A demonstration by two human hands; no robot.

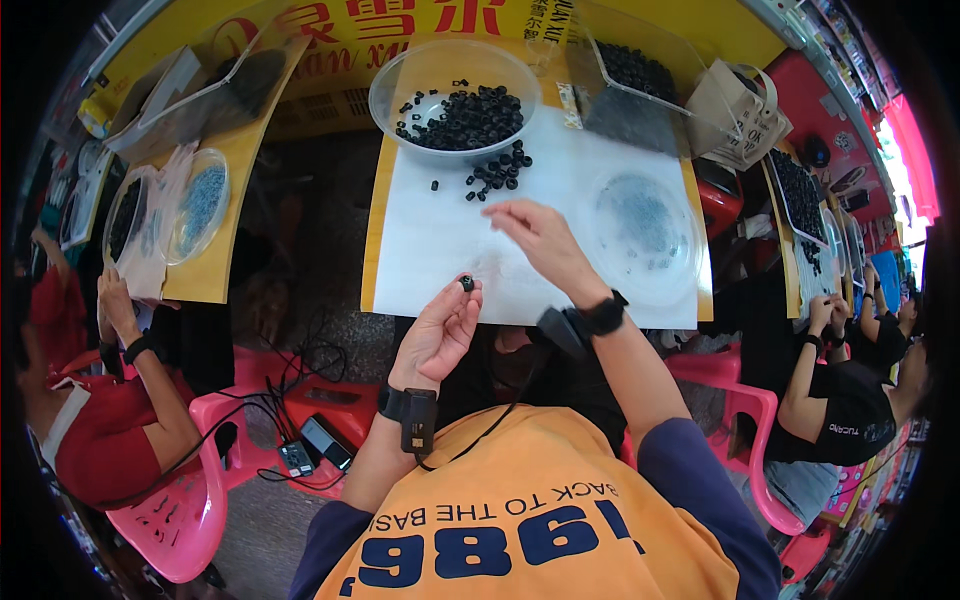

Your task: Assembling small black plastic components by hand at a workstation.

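Note:
My left hand is held palm up at the near edge of a white-covered table, its fingertips pinching a small black cylindrical part with a hole. Above the table's middle is my right hand, fingers stretched toward the left, with nothing visible in them. Just beyond those fingers lies a loose pile of similar black parts. It spreads out from a clear plastic bowl, which holds many more of them. To the right of my right hand sits a round clear dish of tiny bluish translucent pieces.
A clear bin of black parts stands at the back right, with a cloth bag beside it. People work at tables on both sides, a red sleeve on the left. Pink chairs flank me. Cables hang at my left.

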